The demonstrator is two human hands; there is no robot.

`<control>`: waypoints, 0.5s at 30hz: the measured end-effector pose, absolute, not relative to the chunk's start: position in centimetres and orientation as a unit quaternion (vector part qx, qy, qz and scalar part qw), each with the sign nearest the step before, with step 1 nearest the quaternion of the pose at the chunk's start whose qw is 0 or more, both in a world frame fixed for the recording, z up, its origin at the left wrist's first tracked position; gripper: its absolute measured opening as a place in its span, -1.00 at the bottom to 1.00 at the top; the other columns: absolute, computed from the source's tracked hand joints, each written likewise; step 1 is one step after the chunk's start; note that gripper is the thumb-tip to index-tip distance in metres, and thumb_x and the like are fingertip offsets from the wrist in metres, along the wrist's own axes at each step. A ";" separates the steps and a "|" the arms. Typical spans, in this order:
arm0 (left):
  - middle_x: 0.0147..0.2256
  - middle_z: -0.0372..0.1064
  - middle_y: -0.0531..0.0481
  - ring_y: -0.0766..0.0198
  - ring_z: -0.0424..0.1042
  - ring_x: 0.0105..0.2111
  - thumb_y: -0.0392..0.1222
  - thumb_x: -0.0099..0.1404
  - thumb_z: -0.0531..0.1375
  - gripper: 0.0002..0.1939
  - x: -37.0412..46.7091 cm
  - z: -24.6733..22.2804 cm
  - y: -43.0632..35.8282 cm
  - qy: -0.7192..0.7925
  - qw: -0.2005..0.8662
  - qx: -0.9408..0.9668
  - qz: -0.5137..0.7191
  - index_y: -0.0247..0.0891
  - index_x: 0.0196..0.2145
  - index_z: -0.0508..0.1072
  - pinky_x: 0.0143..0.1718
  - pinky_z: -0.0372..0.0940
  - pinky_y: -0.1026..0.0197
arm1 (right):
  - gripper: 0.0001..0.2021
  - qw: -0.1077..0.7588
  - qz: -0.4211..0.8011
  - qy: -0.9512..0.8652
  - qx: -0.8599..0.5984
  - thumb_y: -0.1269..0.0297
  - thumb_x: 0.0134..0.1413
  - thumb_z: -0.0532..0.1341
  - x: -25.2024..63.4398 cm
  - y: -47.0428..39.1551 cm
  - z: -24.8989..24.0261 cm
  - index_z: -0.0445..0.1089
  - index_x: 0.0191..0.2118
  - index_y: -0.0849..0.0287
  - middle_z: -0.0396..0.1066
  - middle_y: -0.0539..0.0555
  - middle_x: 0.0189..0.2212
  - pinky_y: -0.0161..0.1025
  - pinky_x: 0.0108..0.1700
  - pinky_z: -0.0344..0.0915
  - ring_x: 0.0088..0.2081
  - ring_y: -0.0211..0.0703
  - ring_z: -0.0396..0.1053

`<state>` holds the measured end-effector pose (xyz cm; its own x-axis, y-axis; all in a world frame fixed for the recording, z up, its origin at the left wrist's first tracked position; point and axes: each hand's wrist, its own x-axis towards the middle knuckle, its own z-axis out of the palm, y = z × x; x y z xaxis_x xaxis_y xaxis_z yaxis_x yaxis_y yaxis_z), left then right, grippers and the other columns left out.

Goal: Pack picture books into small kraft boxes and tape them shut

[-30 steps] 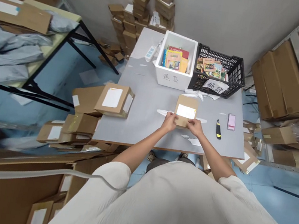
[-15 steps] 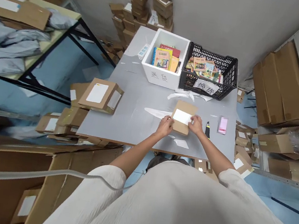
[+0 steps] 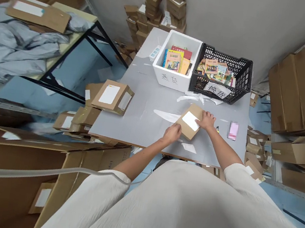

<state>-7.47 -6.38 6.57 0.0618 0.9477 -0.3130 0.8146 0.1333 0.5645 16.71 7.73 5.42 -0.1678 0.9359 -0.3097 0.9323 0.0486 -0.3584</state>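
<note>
A small cardboard box (image 3: pixel 186 131) with a white label (image 3: pixel 191 121) on its top lies turned at an angle on the grey table (image 3: pixel 141 127). My left hand (image 3: pixel 172 132) is closed on its near left side, fingers curled in. On the box's right side, my right hand (image 3: pixel 207 121) grips it with the thumb over the label's edge and the fingers along the far side. A box cutter (image 3: pixel 217 129) lies mostly hidden behind my right forearm.
Books fill part of a white foam box (image 3: pixel 170 79) and a black plastic crate (image 3: pixel 239 93) at the back. A larger labelled carton (image 3: pixel 116 105) stands at the table's left. A pink-screened item (image 3: pixel 233 130) lies right. White scraps (image 3: pixel 166 115) litter the tabletop.
The small box has turned clockwise under my hands. My right hand has moved to its far right side, and my left hand to its near left corner. The view has shifted slightly left.
</note>
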 end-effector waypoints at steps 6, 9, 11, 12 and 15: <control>0.25 0.45 -0.23 -0.11 0.54 0.21 -0.36 0.43 0.19 -0.67 -10.0 6.2 -4.4 0.683 0.336 0.634 0.138 -0.11 0.07 0.54 0.24 0.49 -0.08 | -0.44 0.005 0.237 -0.680 -0.694 -0.01 0.34 0.35 17.9 4.3 5.1 0.46 0.31 0.20 0.47 0.48 0.25 0.25 0.36 0.26 0.28 0.45 0.39; 0.31 0.41 -0.22 -0.07 0.51 0.27 -0.41 0.37 0.19 -0.57 -11.2 5.9 -3.1 0.671 0.354 0.632 0.159 -0.12 0.14 0.51 0.34 0.45 -0.07 | -0.45 -0.002 0.288 -0.657 -0.697 -0.02 0.35 0.34 18.0 2.2 4.8 0.47 0.31 0.19 0.54 0.43 0.22 0.12 0.28 0.39 0.22 0.38 0.51; 0.34 0.38 -0.22 -0.05 0.48 0.31 -0.43 0.34 0.19 -0.51 -11.7 5.7 -2.4 0.666 0.360 0.631 0.173 -0.13 0.17 0.49 0.39 0.42 -0.06 | -0.41 0.009 0.312 -0.640 -0.703 -0.04 0.32 0.36 18.1 1.2 4.7 0.45 0.33 0.17 0.59 0.39 0.19 0.07 0.25 0.43 0.20 0.36 0.55; 0.34 0.38 -0.22 -0.05 0.47 0.33 -0.43 0.33 0.19 -0.49 -12.0 5.6 -2.0 0.664 0.362 0.629 0.180 -0.13 0.19 0.49 0.41 0.40 -0.06 | -0.38 0.014 0.321 -0.630 -0.707 -0.04 0.29 0.38 18.1 0.8 4.6 0.43 0.34 0.16 0.61 0.38 0.17 0.06 0.24 0.45 0.20 0.36 0.57; 0.34 0.39 -0.24 -0.04 0.43 0.38 -0.40 0.31 0.19 -0.45 -12.5 5.3 -0.7 0.672 0.361 0.615 0.198 -0.14 0.23 0.46 0.46 0.35 -0.07 | -0.29 0.032 0.341 -0.609 -0.715 0.02 0.22 0.42 18.2 0.5 4.6 0.39 0.41 0.15 0.63 0.37 0.16 0.09 0.28 0.46 0.22 0.36 0.57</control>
<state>-12.54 -0.68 5.28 0.0183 0.9702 -0.2417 0.6843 0.1641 0.7105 18.15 0.46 4.61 0.0251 0.8933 -0.4488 0.8498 -0.2555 -0.4611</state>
